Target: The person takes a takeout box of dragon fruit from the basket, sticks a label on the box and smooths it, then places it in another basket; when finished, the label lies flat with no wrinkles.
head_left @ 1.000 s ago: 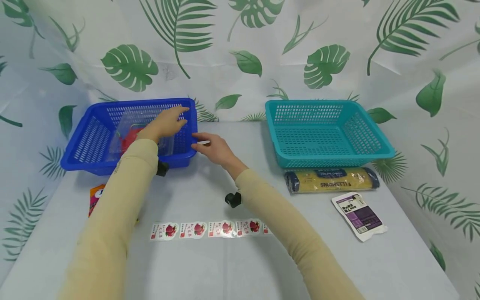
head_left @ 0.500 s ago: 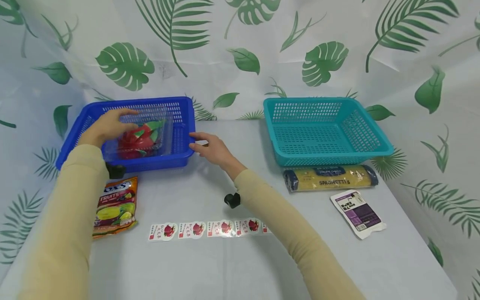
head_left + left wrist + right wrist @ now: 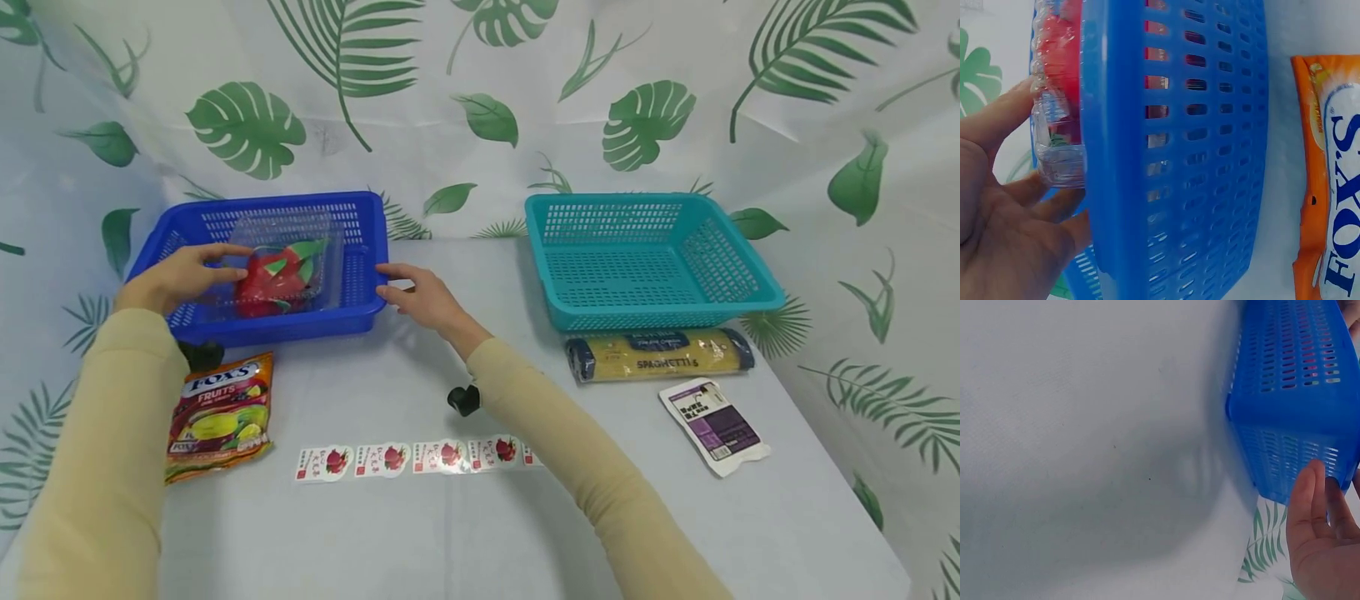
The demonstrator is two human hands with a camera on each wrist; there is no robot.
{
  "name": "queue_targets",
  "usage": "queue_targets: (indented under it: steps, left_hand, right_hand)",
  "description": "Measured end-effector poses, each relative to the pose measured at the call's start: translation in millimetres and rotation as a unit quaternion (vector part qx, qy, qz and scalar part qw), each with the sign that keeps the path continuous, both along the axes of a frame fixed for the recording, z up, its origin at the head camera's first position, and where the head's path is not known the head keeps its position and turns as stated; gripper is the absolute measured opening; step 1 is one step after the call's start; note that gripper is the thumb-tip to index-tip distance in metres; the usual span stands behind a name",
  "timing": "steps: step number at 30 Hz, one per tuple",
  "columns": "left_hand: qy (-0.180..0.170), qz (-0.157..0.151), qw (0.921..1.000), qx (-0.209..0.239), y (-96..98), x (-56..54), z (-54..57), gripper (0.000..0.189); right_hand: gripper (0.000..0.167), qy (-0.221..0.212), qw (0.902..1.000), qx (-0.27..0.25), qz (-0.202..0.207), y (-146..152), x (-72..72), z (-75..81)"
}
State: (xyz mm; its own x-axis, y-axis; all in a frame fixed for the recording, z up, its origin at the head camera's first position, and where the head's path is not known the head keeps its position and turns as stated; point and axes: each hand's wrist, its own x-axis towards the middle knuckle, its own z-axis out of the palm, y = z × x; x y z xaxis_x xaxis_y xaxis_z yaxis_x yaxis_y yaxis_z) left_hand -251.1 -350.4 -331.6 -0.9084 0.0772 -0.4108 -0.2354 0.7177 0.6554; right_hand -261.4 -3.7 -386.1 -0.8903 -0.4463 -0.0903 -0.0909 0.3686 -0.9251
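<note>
A clear plastic box [image 3: 318, 287] with red dragon fruit [image 3: 266, 283] inside lies in the blue basket [image 3: 366, 319] at the left. At the box's left end is my left hand [image 3: 176, 275], thumb and fingers spread apart. In the left wrist view, the left hand [image 3: 1016, 212] reaches in over the basket's rim, and its fingertips touch the clear plastic. My right hand [image 3: 427, 298] rests its fairly straight fingertips against the basket's right end. From the right wrist, the right hand [image 3: 1322, 544] shows a fingertip on the outer wall; the other fingertips are partly hidden.
A candy bag [image 3: 221, 417] lies before the blue basket. A strip of dragon fruit stickers [image 3: 412, 458] lies mid-table. Rightward stand a teal basket [image 3: 637, 321], a spaghetti pack [image 3: 663, 357] and a white-and-purple pouch [image 3: 712, 425]. A leaf-patterned cloth [image 3: 420, 108] hangs behind.
My left hand has moved left, from over the box's right part to its left end, uncovering the dragon fruit and candy bag. My right hand stays at the basket's right end.
</note>
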Motion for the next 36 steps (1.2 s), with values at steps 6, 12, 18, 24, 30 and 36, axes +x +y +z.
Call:
queue_targets:
  steps: [6, 12, 18, 24, 30, 36]
  left_hand:
    - [0.016, 0.006, 0.9996, 0.023, 1.8, 1.6, -2.7, 0.066]
    - [0.029, -0.004, 0.9996, 0.006, 8.9, 0.1, -2.5, 0.070]
    - [0.041, -0.016, 0.9990, 0.007, 21.6, -5.4, -6.1, 0.068]
    - [0.028, -0.012, 0.9992, 0.027, 25.4, -6.9, -8.9, 0.068]
    - [0.016, -0.013, 0.9986, 0.050, 24.5, -6.1, -12.8, 0.072]
    - [0.002, -0.008, 0.9975, 0.071, 23.4, -4.6, -16.5, 0.079]
  right_hand:
    - [0.045, -0.005, 1.0000, -0.005, 0.001, -1.6, 2.1, 1.2]
    - [0.045, -0.002, 1.0000, -0.001, -0.002, -0.8, 2.1, 1.8]
    - [0.045, 0.001, 1.0000, -0.004, 0.000, 0.4, 1.2, 1.9]
    - [0.045, 0.002, 1.0000, -0.003, -0.003, 0.7, 1.0, 2.6]
    - [0.045, 0.004, 1.0000, 0.000, -0.005, 1.1, 1.1, 1.5]
    - [0.045, 0.007, 1.0000, 0.004, 0.000, 0.6, 1.2, -0.4]
